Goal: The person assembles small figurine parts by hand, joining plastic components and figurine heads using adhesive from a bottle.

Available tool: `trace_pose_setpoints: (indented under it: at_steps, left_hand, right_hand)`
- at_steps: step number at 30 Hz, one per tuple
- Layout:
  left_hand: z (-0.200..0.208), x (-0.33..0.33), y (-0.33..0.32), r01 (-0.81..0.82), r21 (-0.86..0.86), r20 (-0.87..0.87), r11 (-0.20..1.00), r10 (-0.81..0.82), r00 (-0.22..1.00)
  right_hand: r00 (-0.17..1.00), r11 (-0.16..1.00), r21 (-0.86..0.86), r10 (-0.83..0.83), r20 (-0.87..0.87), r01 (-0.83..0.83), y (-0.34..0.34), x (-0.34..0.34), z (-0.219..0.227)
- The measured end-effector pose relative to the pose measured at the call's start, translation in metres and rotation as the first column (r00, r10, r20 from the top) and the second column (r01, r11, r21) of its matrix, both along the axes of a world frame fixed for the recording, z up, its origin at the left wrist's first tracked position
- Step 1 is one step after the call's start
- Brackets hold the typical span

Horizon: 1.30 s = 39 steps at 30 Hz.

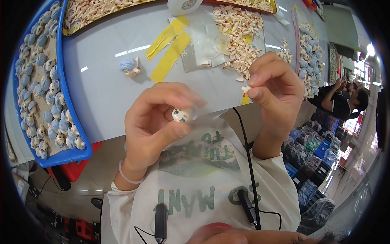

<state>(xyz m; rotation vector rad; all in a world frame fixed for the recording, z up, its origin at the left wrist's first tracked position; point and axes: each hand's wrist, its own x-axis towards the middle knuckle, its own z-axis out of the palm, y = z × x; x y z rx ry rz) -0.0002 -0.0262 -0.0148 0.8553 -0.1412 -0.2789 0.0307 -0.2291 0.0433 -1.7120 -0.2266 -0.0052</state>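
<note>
My left hand (156,118) curls around a small figurine head (180,115) with painted blue eyes; its fingertips are smeared by motion. In my right hand (276,83), raised to the right, thumb and forefinger pinch a small white pointed piece (245,88) with a reddish end. The two hands are apart, both near the table's front edge. On the table beyond my left hand lies another figurine head (130,67) with light blue hair and a pointed white piece on it. A heap of white pointed pieces (239,36) with red marks spreads beyond my right hand.
A blue tray (65,87) of blue-haired heads stands at the left. Yellow tape strips (170,57) and a clear round dish (219,44) are on the table (105,49). More heads (309,61) lie at the right. A black cable (245,142) hangs before me. Another person (345,97) sits far right.
</note>
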Motion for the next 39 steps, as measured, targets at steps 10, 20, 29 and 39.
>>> trace_pose_setpoints:
  at_steps: [10, 20, 29, 39]
  left_hand:
    - [0.016, -0.013, -0.008, -0.102, -0.05, -0.183, 0.994, 0.091, 0.979]
    - [0.008, -0.01, -0.004, -0.231, 0.385, 0.343, 0.894, 0.094, 0.935]
    - [0.016, -0.01, -0.005, -0.562, 0.515, 0.683, 0.648, 0.086, 0.725]
    - [0.015, -0.011, -0.002, -0.544, 0.51, 0.721, 0.667, 0.013, 0.693]
  right_hand:
    - [0.996, 0.995, 0.096, -0.002, -0.086, 0.01, 0.002, -0.014, 0.0]
    - [0.987, 0.988, 0.058, 0.146, -0.066, -0.142, 0.026, -0.023, 0.004]
    - [0.986, 0.984, -0.065, 0.164, -0.015, -0.165, 0.035, -0.025, 0.0]
    - [0.938, 0.944, -0.32, 0.178, 0.296, -0.078, 0.038, -0.022, 0.0]
